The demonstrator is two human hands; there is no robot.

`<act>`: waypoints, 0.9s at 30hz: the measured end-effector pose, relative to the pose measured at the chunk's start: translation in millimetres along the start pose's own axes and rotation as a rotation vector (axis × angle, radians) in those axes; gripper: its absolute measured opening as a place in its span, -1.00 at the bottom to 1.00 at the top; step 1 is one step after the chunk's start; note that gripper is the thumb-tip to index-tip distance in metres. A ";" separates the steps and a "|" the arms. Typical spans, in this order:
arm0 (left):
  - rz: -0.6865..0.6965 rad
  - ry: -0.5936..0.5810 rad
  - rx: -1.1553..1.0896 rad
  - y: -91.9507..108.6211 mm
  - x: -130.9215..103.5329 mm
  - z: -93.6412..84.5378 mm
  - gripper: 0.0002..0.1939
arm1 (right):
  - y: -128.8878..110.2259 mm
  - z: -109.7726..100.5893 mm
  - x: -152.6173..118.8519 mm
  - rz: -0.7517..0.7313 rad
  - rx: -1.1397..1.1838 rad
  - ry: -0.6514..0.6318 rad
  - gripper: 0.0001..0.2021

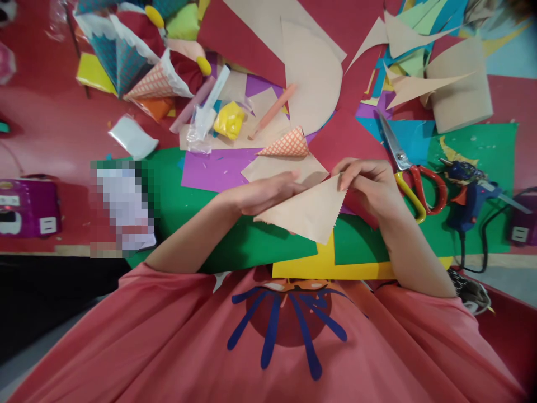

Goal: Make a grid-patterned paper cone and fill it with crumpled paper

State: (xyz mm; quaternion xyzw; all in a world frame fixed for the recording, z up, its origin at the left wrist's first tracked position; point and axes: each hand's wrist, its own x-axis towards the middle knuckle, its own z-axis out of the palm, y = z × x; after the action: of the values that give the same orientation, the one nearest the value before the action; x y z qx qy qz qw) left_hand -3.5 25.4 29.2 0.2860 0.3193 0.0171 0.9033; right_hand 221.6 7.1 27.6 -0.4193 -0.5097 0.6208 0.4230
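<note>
A beige sheet (pixel 310 210) with zigzag-cut edges is in front of me, bent around my fingers, its plain side showing. My right hand (pixel 369 184) pinches its upper right edge between thumb and fingers. My left hand (pixel 268 193) lies nearly flat against it, fingers stretched to the right and partly hidden behind the front flap. Beyond the left hand, more beige material (pixel 285 167) shows, along with an orange-and-white checked fold (pixel 289 144). Whether these are all one piece I cannot tell.
Scissors (pixel 400 162) and a blue glue gun (pixel 470 196) with its cord lie right. Finished checked cones (pixel 163 78) sit upper left, near a yellow wrapped lump (pixel 230 120) and an orange marker (pixel 272 112). Coloured sheets and offcuts cover the green sheet (pixel 184 207) and red table (pixel 79 145).
</note>
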 end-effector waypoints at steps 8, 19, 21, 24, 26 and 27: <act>0.021 0.199 -0.005 -0.1 7.2 14.3 -0.76 | 8.9 11.3 2.7 -0.055 -0.150 0.209 -0.83; 0.401 0.454 -0.039 -5.2 16.5 6.5 -0.68 | 9.7 14.1 -3.8 -0.186 -0.407 0.079 -0.83; 0.425 0.443 -0.033 -5.4 16.3 7.0 -0.66 | 10.1 15.3 -3.3 -0.165 -0.435 0.055 -0.81; 0.396 0.473 0.008 -5.0 15.7 6.7 -0.59 | 10.9 15.8 -1.8 -0.134 -0.455 0.055 -0.78; 0.374 0.485 0.040 -4.7 15.2 6.3 -0.58 | 11.6 15.7 -0.9 -0.126 -0.464 0.063 -0.78; 0.366 0.485 0.050 -4.5 15.0 6.1 -0.58 | 12.1 15.6 -0.5 -0.128 -0.465 0.066 -0.78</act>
State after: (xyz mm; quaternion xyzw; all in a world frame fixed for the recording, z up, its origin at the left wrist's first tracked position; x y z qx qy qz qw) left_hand 11.4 21.7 22.2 0.3487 0.4691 0.2396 0.7752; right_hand 205.7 0.8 17.7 -0.4924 -0.6504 0.4447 0.3698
